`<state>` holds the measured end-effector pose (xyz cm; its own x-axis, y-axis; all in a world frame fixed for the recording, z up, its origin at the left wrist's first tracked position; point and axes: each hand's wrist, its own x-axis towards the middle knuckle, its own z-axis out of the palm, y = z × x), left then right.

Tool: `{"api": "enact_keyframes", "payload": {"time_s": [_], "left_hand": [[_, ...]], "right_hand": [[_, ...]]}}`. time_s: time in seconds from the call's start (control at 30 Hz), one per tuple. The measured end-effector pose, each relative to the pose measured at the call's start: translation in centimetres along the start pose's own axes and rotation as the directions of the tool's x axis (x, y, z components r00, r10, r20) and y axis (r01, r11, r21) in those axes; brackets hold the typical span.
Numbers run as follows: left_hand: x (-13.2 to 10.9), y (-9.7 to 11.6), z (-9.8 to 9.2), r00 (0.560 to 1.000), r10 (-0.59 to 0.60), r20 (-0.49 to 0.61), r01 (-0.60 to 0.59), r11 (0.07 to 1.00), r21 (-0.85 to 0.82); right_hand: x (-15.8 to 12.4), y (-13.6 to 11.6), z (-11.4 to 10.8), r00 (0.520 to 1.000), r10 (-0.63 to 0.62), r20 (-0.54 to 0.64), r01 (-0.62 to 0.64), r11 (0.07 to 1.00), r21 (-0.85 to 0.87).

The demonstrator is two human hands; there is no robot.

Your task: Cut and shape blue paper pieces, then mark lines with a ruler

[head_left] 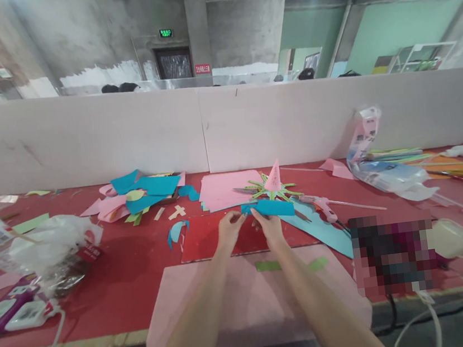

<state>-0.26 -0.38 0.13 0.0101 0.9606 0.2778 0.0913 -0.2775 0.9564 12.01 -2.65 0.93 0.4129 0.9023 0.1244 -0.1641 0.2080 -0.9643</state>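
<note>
A rolled blue paper lies crosswise between my hands, above a glossy red board. My left hand pinches its left end, fingertips pressed together. My right hand grips the same blue paper from below, near its left part; some fingers are hidden behind it. Just beyond stands a pink paper cone with writing, amid green paper strips that fan outward. A pink glue gun rests to the right of the roll, over a light blue paper sheet.
Pink sheets are stacked behind the board. Blue and pink scraps pile up at left, near a plastic bag and a purple device. A clear plastic package lies at right. A white partition closes the table's back.
</note>
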Motion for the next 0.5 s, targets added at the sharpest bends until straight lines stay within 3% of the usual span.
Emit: {"api": "enact_keyframes", "payload": {"time_s": [0.2, 0.33, 0.5], "left_hand": [[-0.4, 0.4, -0.1, 0.989, 0.145, -0.042, -0.14, 0.986, 0.094], [-0.7, 1.3, -0.5, 0.939, 0.333, -0.083, -0.312, 0.929, 0.197], [-0.9, 1.7, -0.6, 0.905, 0.423, -0.051, -0.395, 0.878, 0.271]], "right_hand": [[0.0, -0.2, -0.1, 0.997, -0.066, 0.033, 0.067, 0.997, -0.034], [0.0, -0.3, -0.1, 0.998, -0.061, 0.025, 0.062, 0.997, -0.044], [-0.1, -0.6, -0.1, 0.995, -0.095, 0.029, 0.096, 0.994, -0.052]]}}
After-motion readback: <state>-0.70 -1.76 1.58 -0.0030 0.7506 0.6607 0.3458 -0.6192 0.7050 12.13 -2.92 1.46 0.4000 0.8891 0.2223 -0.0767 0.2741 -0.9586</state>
